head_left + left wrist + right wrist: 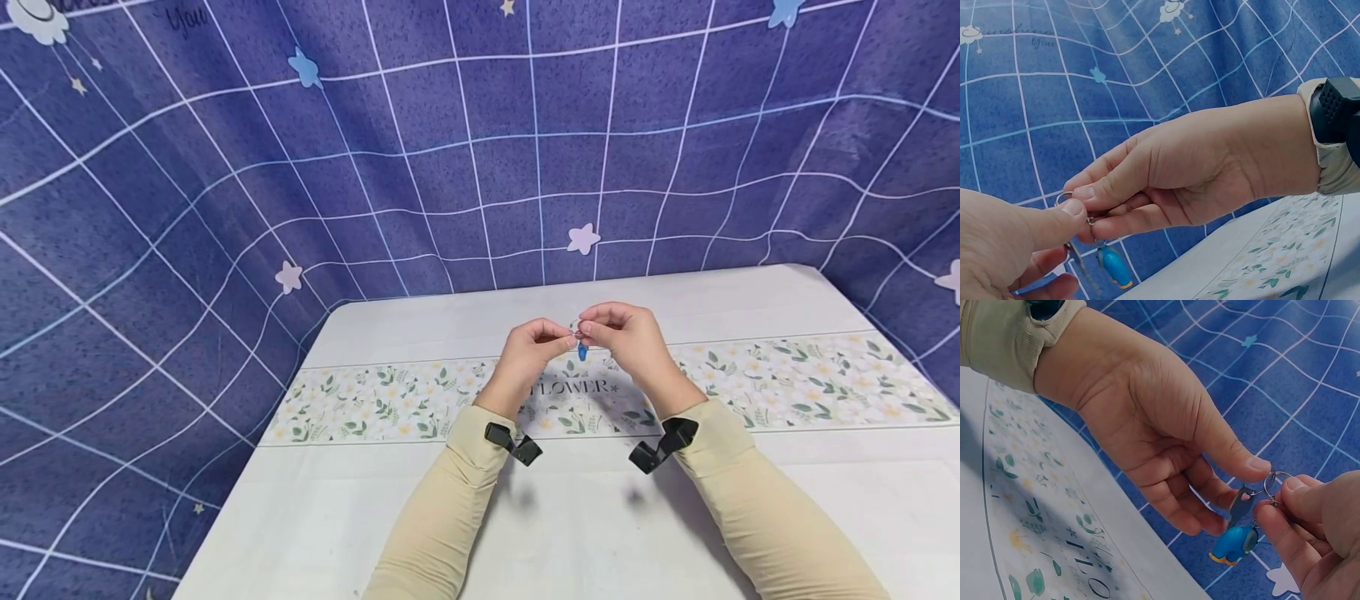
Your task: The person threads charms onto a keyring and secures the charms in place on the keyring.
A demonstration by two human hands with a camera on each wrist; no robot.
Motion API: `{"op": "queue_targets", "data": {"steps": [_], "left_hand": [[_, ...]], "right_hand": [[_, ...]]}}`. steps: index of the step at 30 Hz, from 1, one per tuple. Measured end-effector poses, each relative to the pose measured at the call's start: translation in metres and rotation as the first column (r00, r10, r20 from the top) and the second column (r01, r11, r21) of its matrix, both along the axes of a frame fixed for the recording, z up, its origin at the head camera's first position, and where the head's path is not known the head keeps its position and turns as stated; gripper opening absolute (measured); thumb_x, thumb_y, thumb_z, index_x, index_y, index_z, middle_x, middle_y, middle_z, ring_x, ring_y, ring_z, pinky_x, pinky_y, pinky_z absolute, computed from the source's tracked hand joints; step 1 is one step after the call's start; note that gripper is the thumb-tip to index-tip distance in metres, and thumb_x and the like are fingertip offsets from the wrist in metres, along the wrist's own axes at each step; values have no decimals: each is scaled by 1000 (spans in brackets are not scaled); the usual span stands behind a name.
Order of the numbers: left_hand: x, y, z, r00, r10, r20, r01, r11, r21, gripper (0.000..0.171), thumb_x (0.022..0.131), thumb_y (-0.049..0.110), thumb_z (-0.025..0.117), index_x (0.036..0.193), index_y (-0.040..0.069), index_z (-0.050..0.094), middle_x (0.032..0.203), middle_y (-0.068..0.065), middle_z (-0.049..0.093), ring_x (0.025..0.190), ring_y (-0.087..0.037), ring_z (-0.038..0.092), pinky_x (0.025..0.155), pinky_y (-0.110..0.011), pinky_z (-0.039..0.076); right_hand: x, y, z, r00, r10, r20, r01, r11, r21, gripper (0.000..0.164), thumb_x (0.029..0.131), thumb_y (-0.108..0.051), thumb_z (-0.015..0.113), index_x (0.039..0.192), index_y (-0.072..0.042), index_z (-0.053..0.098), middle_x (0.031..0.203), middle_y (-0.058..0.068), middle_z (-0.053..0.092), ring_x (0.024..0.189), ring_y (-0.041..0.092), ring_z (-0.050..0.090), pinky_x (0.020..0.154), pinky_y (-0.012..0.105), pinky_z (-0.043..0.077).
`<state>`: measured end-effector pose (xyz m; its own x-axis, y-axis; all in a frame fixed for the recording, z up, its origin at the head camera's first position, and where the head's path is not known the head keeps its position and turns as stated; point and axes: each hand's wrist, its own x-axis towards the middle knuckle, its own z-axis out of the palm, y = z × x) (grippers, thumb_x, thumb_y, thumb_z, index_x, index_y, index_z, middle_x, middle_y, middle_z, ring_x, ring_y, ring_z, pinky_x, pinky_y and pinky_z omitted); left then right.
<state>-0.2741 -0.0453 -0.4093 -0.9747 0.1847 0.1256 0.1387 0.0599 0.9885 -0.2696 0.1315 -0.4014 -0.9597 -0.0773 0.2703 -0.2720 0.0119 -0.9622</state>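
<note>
Both hands are raised over the table and meet at a small keychain. A thin metal key ring [1277, 475] carries a grey metal key [1240, 507] and a blue figure charm [1235, 544] with yellow feet. My left hand [527, 362] has its thumb at the ring's edge, close to the key's head; its other fingers curl behind the key. With thumb and fingertips, my right hand [630, 342] pinches the opposite side of the ring. The charm dangles below the fingertips. Exactly where the left fingertips press is partly hidden.
Beneath the hands is a white table cover [337, 500] with a floral strip [442, 392] across it. A dark blue curtain [420, 167] with a grid and stars hangs behind and at the sides. Black camera mounts [513, 443] sit on both cuffs.
</note>
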Motion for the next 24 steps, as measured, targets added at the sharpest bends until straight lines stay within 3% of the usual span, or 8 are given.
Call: {"op": "queue_targets", "data": {"steps": [2,9,12,16,24], "left_hand": [[-1,-1,0,1000,-13,-1,13,1000,-7,12,90,7,76,97,0,71,96,-5,70,89,-13,65,86,-30,53],[-5,-8,2,998,-52,-36,46,988,-148,22,89,8,78,108,3,67,112,-4,69,109,-24,64,89,-29,53],[-7,-12,2,995,-90,-43,83,986,-146,32,90,5,76,119,2,63,116,-9,69,115,-29,62,93,-32,53],[-7,-17,4,990,-128,-67,113,976,-186,39,91,3,74,129,4,62,117,-10,69,115,-29,62,94,-34,53],[-7,-21,7,981,-154,-120,120,961,-250,35,91,5,74,126,9,68,113,-9,71,106,-20,63,91,-32,53]], "right_hand": [[0,0,0,1000,-2,-3,2,1000,3,18,94,6,66,109,16,65,88,7,70,76,8,71,79,32,60],[1,0,2,1000,-6,-9,6,1000,13,17,94,4,66,108,15,65,89,11,70,76,11,71,79,32,60],[1,0,1,1000,-3,-10,3,1000,15,18,95,4,66,109,15,65,89,12,70,76,9,71,78,31,60],[1,0,0,1000,2,-13,-2,1000,21,20,95,4,66,110,16,65,89,14,70,75,9,71,78,31,60],[1,-2,0,1000,12,-15,-11,1000,29,19,95,4,67,109,15,65,92,19,71,76,10,71,77,30,61]]}}
